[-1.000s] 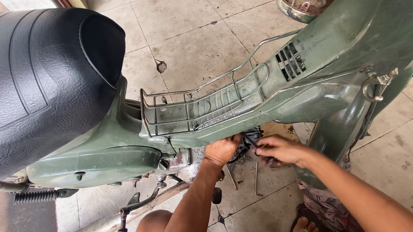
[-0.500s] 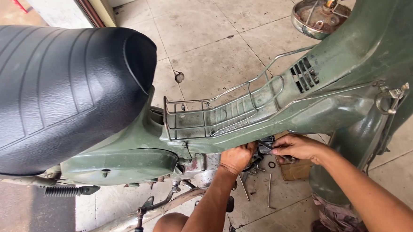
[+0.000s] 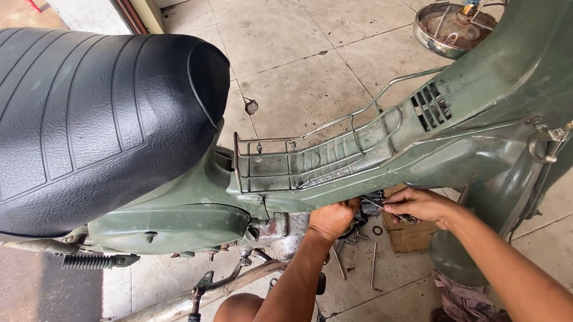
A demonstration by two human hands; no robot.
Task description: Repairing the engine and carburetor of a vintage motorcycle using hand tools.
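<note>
A green underbone motorcycle (image 3: 172,219) with a black ribbed seat (image 3: 82,119) fills the view. My left hand (image 3: 331,219) reaches under the frame and presses against the engine parts there, fingers curled; what it grips is hidden. My right hand (image 3: 418,206) is beside it, pinching a thin metal rod-like tool (image 3: 377,205) that points into the same spot under the frame. A wire rack (image 3: 312,150) sits on top of the centre frame above both hands.
A headlamp bowl (image 3: 453,28) with a blue part lies on the tiled floor at the top right. Thin metal rods (image 3: 372,267) and a small ring lie on the floor below my hands, beside a brown box (image 3: 405,236). Exhaust pipe (image 3: 151,315) and kick lever run low left.
The view has shifted so the motorcycle sits further right and lower in frame. Both hands stay under the frame, moving slightly right with it; the right hand's thin tool is now plainer.
</note>
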